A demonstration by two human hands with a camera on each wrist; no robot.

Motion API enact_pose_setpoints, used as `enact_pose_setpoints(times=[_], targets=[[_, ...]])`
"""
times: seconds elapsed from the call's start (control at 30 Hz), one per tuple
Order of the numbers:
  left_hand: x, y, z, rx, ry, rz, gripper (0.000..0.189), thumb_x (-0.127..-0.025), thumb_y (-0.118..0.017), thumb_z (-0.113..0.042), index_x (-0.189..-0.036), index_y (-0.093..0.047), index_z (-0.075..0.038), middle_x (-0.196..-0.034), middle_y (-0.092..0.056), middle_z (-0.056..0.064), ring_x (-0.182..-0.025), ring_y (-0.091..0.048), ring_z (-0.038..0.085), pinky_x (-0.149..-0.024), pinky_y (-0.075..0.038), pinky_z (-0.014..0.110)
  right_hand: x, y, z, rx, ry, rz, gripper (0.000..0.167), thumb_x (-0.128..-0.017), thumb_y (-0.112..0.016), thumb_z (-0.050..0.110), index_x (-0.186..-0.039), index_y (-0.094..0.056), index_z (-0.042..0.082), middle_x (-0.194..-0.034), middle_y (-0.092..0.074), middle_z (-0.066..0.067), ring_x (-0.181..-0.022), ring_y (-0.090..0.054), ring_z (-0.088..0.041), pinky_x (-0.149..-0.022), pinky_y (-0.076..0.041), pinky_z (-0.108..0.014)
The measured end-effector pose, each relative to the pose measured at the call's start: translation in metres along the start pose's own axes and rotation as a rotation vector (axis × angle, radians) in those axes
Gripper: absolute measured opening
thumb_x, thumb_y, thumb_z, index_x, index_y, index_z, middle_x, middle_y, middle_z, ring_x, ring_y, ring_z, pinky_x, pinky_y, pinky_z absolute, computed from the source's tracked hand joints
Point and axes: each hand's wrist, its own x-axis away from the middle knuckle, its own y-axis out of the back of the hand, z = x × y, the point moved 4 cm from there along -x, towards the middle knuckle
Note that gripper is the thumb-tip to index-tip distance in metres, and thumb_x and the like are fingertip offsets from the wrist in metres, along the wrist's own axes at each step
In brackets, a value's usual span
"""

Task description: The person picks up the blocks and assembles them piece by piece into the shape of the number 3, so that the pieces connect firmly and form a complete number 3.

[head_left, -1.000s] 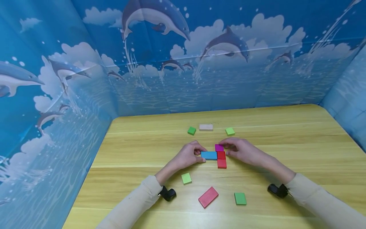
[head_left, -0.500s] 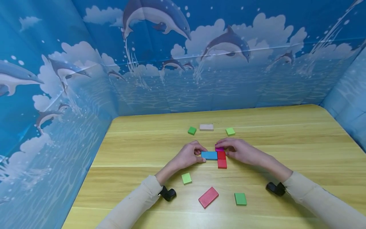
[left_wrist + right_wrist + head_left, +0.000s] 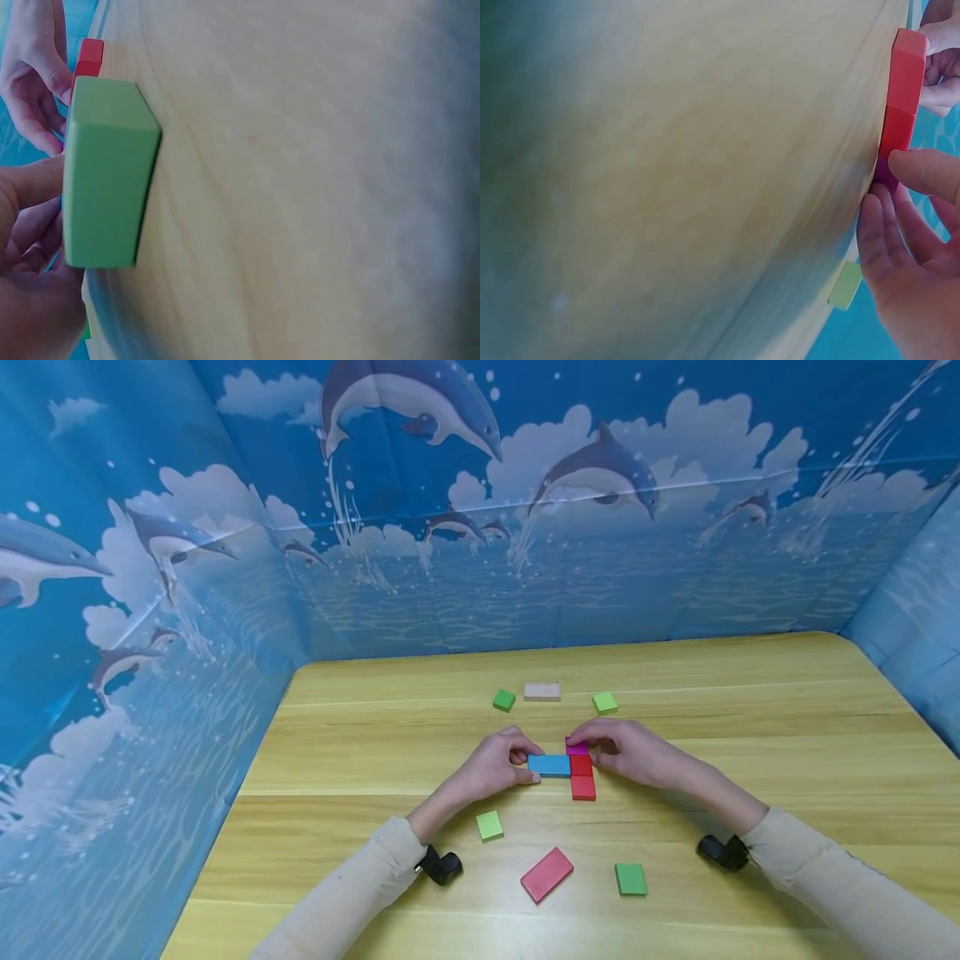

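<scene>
A flat blue block [image 3: 549,766] lies mid-table in the head view, its right end against a red square block [image 3: 581,765]. Another red square block [image 3: 583,787] adjoins that one on the near side, and a magenta square block [image 3: 576,747] on the far side. My left hand [image 3: 497,765] pinches the left end of the blue block between thumb and fingers. From the right, my right hand [image 3: 636,752] holds the magenta block, with fingers partly covering it. In the right wrist view its thumb [image 3: 922,171] presses the side of the row where red meets magenta.
Beyond the hands lie a dark green block [image 3: 504,700], a pale grey block [image 3: 542,692] and a light green block [image 3: 604,702]. Nearer are another light green block [image 3: 490,826], a pinkish-red rectangular block [image 3: 547,875] and a green square block [image 3: 631,879]. Dolphin-print curtains [image 3: 480,602] border the table.
My right hand has shifted slightly left, its fingers now covering part of the magenta block. The left hand stays on the blue block, and the other blocks keep their places.
</scene>
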Motion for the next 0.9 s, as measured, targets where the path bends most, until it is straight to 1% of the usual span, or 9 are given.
enact_pose_setpoints(times=[0.23,0.53,0.77,0.9], targets=[[0.0,0.001,0.0,-0.001,-0.001,-0.004,0.028,-0.082,-0.082,-0.01,-0.108,-0.074,-0.007,-0.09,-0.054,-0.001,-0.083,-0.052,0.01,-0.076,-0.047,0.021,0.0,0.0,0.001,-0.006,-0.003,-0.003,0.038,-0.091,-0.066,-0.002,-0.126,-0.067,0.014,-0.125,-0.062,0.0,-0.111,-0.057,-0.023,-0.087,-0.051,-0.039],[0.001,0.001,-0.002,-0.003,0.0,-0.001,0.029,-0.082,-0.082,-0.01,-0.109,-0.074,-0.006,-0.091,-0.054,-0.001,-0.084,-0.052,0.01,-0.076,-0.047,0.021,0.002,0.003,0.001,0.012,-0.022,0.002,0.04,-0.091,-0.067,0.0,-0.128,-0.066,0.014,-0.128,-0.06,-0.003,-0.118,-0.054,-0.028,-0.091,-0.05,-0.044],[0.001,0.001,-0.002,0.002,-0.002,0.002,0.029,-0.081,-0.082,-0.01,-0.109,-0.074,-0.006,-0.091,-0.054,0.0,-0.083,-0.052,0.011,-0.075,-0.047,0.021,0.011,0.009,0.003,0.004,-0.057,-0.025,0.04,-0.091,-0.067,0.002,-0.129,-0.065,0.015,-0.13,-0.059,-0.005,-0.119,-0.054,-0.03,-0.091,-0.05,-0.046],[0.001,0.001,-0.001,-0.004,0.0,0.003,0.029,-0.082,-0.081,-0.01,-0.11,-0.074,-0.007,-0.091,-0.055,0.0,-0.083,-0.052,0.011,-0.075,-0.047,0.021,0.019,0.011,0.006,-0.016,-0.084,-0.031,0.041,-0.091,-0.068,0.003,-0.13,-0.064,0.016,-0.13,-0.058,-0.003,-0.121,-0.053,-0.029,-0.092,-0.05,-0.046]])
